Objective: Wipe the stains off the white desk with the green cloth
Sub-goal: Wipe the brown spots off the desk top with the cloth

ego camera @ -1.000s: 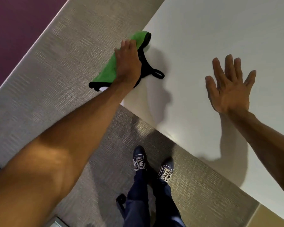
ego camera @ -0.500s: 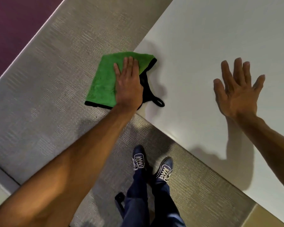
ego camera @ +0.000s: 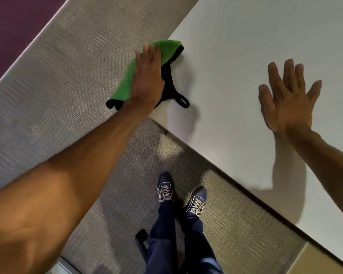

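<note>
The green cloth [ego camera: 127, 84], edged in black with a black hanging loop, lies over the left edge of the white desk [ego camera: 246, 46], near its front left corner. My left hand [ego camera: 147, 78] presses flat on the cloth, fingers together, and part of the cloth hangs off the edge. On the desk top to the right, my right hand [ego camera: 285, 97] rests flat with its fingers spread and holds nothing. I see no clear stains on the desk surface.
A grey fabric partition [ego camera: 57, 66] runs along the desk's left side. Below the desk edge is grey carpet [ego camera: 236, 224], where my two dark shoes [ego camera: 166, 190] stand. A black chair base part [ego camera: 141, 238] sits by my legs.
My left hand has slid the cloth along the desk's left edge, toward me and then away again. The cloth is bunched narrower now. My right hand has stayed flat on the desk.
</note>
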### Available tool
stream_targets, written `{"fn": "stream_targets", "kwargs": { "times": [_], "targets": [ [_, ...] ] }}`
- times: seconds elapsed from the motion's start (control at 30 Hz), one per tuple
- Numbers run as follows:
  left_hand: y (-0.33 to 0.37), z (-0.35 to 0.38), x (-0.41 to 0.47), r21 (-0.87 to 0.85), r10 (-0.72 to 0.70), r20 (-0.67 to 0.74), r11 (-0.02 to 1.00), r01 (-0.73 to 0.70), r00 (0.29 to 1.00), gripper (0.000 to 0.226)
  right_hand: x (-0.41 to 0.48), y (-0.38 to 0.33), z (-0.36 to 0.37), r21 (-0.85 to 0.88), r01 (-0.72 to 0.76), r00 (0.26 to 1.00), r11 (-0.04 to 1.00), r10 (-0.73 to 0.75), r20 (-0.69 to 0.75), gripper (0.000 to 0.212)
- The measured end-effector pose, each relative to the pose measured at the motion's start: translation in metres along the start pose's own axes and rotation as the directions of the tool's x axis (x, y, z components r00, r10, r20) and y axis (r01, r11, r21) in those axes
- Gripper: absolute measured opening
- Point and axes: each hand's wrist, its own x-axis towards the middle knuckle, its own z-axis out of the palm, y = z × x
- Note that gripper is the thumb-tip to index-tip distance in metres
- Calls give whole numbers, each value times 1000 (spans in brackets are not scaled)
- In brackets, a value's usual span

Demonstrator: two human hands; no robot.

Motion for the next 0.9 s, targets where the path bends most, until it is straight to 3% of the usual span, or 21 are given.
{"fn": "stream_targets", "kwargs": {
  "times": [0.17, 0.3, 0.47, 0.6, 0.7, 0.9],
  "targets": [
    [3, 3, -58, 8, 90, -73, 996, -90, 993, 62, 0, 2, 3, 40, 20, 999, 999, -19, -36, 59],
    [5, 13, -57, -28, 34, -137, 999, -38, 990, 57, 5, 7, 10, 42, 40, 997, 998, -37, -73, 59],
    [-4, 11, -10, 56, -27, -82, 998, 31, 996, 61, 7, 13, 17, 21, 64, 993, 998, -62, -103, 60],
    [-10, 5, 43, 33, -143, -87, 989, 146, 986, 44, 7, 13, 16, 39, 67, 994, 997, -63, -93, 62],
    [-6, 7, 40, 49, -104, -117, 993, 111, 988, 39, 5, 11, 14, 53, 65, 994, 996, -61, -86, 61],
    [17, 21, 2, 158, 120, -117, 982, -101, 986, 59, 4, 8, 10, 27, 27, 998, 999, -26, -56, 60]
  ]
}}
